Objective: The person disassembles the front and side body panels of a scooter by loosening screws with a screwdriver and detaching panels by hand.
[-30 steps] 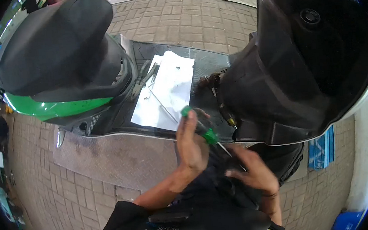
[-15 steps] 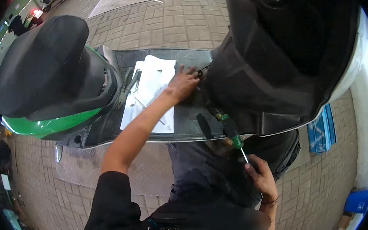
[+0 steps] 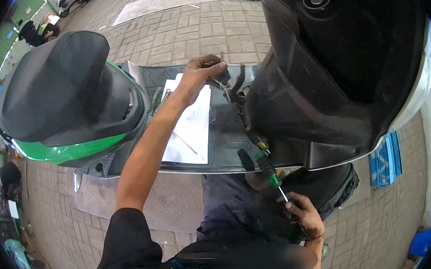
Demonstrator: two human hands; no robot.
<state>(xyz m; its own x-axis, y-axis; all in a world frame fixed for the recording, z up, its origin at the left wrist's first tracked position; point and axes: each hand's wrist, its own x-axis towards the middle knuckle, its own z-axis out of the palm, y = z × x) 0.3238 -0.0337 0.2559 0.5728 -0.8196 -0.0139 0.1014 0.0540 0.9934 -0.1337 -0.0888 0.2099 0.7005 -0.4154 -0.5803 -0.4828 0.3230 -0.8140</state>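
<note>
My left hand [image 3: 201,75] is closed over the far side of the scooter's floorboard [image 3: 228,133]. A dark thing with a greyish metal part [image 3: 223,86] hangs at its fingertips; blur hides its kind. Nearby, a small round metal piece [image 3: 243,94] lies by the front panel. My right hand [image 3: 303,213] grips a screwdriver [image 3: 268,170] by its metal shaft, so the green and black handle points away from me. Just beyond that handle lies a yellow and black handle [image 3: 258,140]. White paper sheets [image 3: 194,123] rest on the floorboard, with a thin metal rod [image 3: 185,142] on them.
The scooter's black seat [image 3: 60,86] and green side panel [image 3: 68,151] rise on the left. Its dark front panel [image 3: 321,110] stands on the right. A blue crate [image 3: 383,162] sits on the brick floor by the white wall. Other scooters stand in the background.
My left hand has risen from beside the front panel and moved slightly left and away, now closed with a dark thing at its fingers. My right hand still holds the screwdriver.
</note>
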